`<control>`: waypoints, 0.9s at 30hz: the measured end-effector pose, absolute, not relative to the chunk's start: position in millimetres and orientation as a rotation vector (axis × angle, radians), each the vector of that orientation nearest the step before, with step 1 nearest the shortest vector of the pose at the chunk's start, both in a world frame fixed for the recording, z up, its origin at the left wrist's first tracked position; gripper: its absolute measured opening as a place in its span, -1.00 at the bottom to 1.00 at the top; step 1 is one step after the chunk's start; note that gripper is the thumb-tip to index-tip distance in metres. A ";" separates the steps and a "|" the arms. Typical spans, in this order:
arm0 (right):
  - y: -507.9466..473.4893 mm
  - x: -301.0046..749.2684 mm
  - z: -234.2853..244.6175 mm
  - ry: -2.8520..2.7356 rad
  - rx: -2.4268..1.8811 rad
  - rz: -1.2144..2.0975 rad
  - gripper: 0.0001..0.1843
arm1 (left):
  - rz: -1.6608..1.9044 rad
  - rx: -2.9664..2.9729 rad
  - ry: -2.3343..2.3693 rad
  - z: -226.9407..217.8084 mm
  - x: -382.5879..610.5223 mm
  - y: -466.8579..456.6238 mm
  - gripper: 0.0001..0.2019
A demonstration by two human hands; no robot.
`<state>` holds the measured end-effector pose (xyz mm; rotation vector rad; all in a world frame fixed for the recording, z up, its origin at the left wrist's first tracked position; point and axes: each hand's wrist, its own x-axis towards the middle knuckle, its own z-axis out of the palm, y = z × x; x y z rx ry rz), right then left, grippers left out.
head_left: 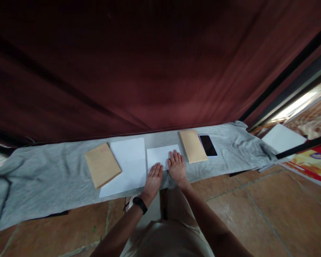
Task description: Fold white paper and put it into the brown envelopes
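Note:
A folded sheet of white paper (157, 153) lies flat on the grey cloth in front of me. My left hand (154, 178) rests on its near left edge with the fingers stretched out. On the right part of the same sheet, my right hand (177, 167) is pressed flat, fingers slightly spread. Left of it is larger white paper (132, 162), partly covered by a brown envelope or envelope stack (102, 165). Just beyond my right hand sits another brown envelope stack (193, 146), and a dark-screened phone (208, 145) lies against its right side.
Grey cloth (50, 175) covers the long narrow surface. A dark red panel (149, 71) rises along its back edge. At the right stand a dark metal frame (291, 73) and a red and yellow printed box (310, 162). Brown floor tiles (246, 214) lie below.

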<state>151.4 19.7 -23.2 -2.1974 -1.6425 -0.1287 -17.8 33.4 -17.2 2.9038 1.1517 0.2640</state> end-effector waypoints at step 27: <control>30.8 146.2 -21.1 -1.636 -2.188 -0.039 -0.45 | 0.518 2.734 1.082 -18.4 -18.3 33.9 -0.52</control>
